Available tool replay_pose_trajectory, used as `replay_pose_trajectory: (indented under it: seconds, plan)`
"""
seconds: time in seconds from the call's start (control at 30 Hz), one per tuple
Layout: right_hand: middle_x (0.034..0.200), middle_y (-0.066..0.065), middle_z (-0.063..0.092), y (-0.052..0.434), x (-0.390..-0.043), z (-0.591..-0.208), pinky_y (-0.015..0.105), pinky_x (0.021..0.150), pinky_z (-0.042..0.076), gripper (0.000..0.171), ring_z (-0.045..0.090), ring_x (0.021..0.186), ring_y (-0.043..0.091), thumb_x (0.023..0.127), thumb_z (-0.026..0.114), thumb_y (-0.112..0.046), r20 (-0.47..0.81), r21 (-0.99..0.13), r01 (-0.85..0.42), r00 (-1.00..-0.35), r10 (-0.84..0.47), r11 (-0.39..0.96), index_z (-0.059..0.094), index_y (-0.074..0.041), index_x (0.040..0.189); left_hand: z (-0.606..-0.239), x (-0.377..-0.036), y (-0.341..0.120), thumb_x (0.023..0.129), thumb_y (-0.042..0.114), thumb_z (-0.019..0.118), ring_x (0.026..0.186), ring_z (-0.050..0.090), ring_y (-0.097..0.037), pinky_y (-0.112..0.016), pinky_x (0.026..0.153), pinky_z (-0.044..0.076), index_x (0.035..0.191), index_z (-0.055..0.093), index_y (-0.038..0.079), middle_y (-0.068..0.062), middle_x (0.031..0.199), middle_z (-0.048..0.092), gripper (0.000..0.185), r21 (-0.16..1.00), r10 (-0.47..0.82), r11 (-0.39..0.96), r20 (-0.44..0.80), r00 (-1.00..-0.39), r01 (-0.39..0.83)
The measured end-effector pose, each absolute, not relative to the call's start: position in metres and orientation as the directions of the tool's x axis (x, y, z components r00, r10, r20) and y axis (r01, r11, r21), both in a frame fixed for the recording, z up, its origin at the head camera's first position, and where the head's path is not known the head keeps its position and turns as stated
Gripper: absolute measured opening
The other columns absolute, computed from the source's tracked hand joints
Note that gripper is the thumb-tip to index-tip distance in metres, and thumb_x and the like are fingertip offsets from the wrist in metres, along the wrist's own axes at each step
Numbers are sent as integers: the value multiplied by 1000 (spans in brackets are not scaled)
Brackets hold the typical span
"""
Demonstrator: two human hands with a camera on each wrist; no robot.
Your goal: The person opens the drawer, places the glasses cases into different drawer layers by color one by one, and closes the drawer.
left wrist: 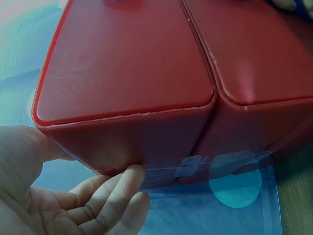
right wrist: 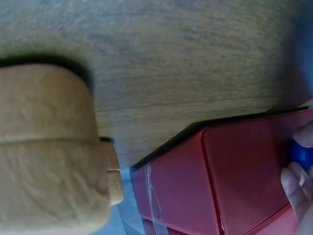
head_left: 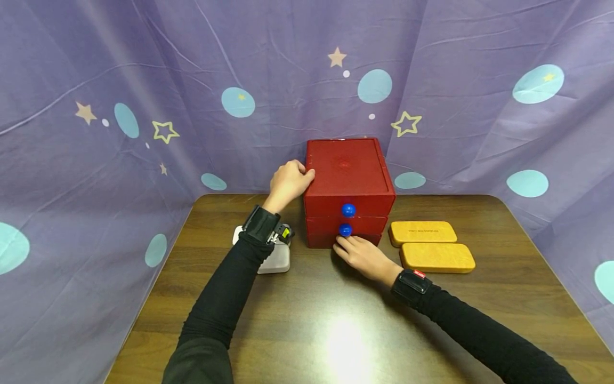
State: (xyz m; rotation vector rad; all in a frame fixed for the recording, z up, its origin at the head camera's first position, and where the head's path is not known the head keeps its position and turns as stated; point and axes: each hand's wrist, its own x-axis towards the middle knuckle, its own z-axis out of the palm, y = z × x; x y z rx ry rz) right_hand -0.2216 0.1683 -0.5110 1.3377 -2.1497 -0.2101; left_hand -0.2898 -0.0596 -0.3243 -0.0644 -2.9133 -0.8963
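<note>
A red drawer box (head_left: 349,168) with blue knobs stands on the table near the curtain. My left hand (head_left: 290,182) grips its upper left edge: the thumb lies on top, and in the left wrist view bent fingers (left wrist: 128,188) touch the box's taped side. At the lower front, my right hand (head_left: 362,255) holds a blue knob (right wrist: 299,154) between its fingers, as the right wrist view shows; the hand hides that knob in the head view. Above it sit the middle blue knob (head_left: 345,230) and the top blue knob (head_left: 348,210). The drawers look closed.
Right of the box lie two yellow cases, the rear case (head_left: 423,233) and the front case (head_left: 437,258). A white case (head_left: 275,260) lies on the left, partly under my left forearm. A purple curtain (head_left: 297,96) hangs behind the wooden table (head_left: 288,320).
</note>
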Motion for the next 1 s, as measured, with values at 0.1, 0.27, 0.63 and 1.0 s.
replay_pose_trajectory:
  seconds: [0.1,0.27,0.63,1.0]
  plan:
    - [119,17,67,168,-221,-510,36,89,57,36,65,100,29,83,75,-2,404,423,-766,-319,-857,484,68,-1,119,-324,-290,-59,97,40,61,107,69,-30,-49,88,54,108,72,12,-8,115,75,32,561,14,825,101,-995,68]
    - [118,17,67,167,-221,-510,36,88,57,37,66,99,29,82,78,-2,411,420,-767,-316,-855,485,69,-1,118,-323,-289,-59,97,40,61,107,69,-31,-49,88,54,108,72,11,-8,115,74,33,562,17,824,98,-995,69]
    - [118,16,67,167,-220,-510,36,88,57,36,65,98,29,82,78,-2,417,428,-761,-313,-854,488,69,-2,117,-324,-289,-60,97,40,61,108,69,-31,-48,89,54,109,72,11,-7,116,74,33,561,18,825,97,-995,69]
    - [118,17,66,167,-220,-509,36,89,57,39,65,101,30,81,80,-2,403,426,-764,-318,-858,484,69,-1,118,-324,-289,-60,97,40,61,107,69,-30,-49,88,54,107,72,11,-7,114,74,32,565,16,822,102,-995,71]
